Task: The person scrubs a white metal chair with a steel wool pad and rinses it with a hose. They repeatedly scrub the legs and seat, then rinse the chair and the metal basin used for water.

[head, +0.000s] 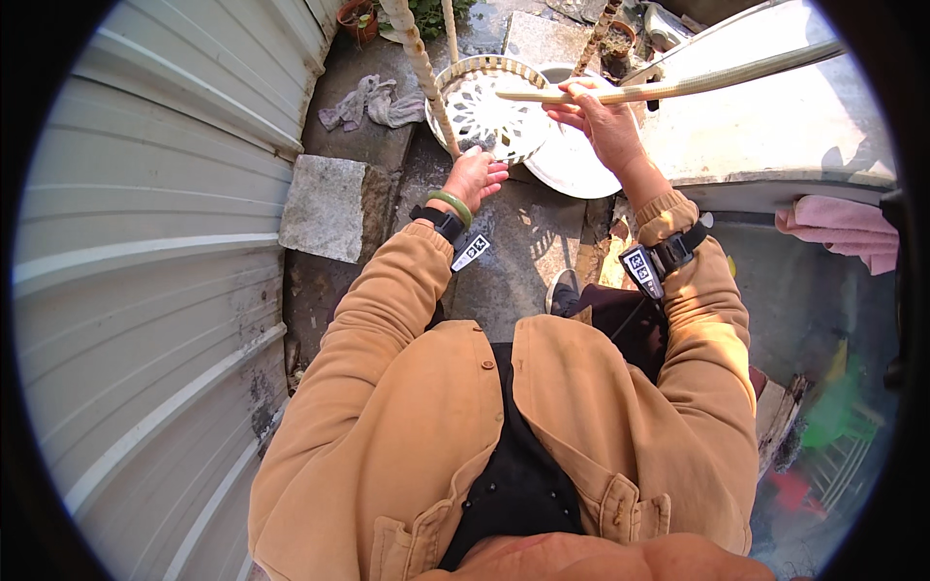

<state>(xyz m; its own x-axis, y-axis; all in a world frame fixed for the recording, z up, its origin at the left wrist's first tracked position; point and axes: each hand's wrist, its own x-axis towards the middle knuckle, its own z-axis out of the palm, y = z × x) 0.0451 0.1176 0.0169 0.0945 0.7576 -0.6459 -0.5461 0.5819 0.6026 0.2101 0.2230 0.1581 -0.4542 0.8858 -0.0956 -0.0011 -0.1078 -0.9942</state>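
Observation:
My right hand grips a pale flexible hose, whose end points left over a round white openwork piece with a slatted rim. My left hand is at the near edge of that piece, palm turned to the right and fingers extended. A dark scrubbing pad lies just beyond its thumb; I cannot tell if they touch. A rusty pole with peeling white paint comes down beside my left hand. A white basin sits partly beneath the openwork piece, under my right hand.
A wet rag lies on the stone paving, behind a squared stone block. Corrugated metal wall bounds the left. A pale slab and pink towel are at right. Potted plants stand at the back.

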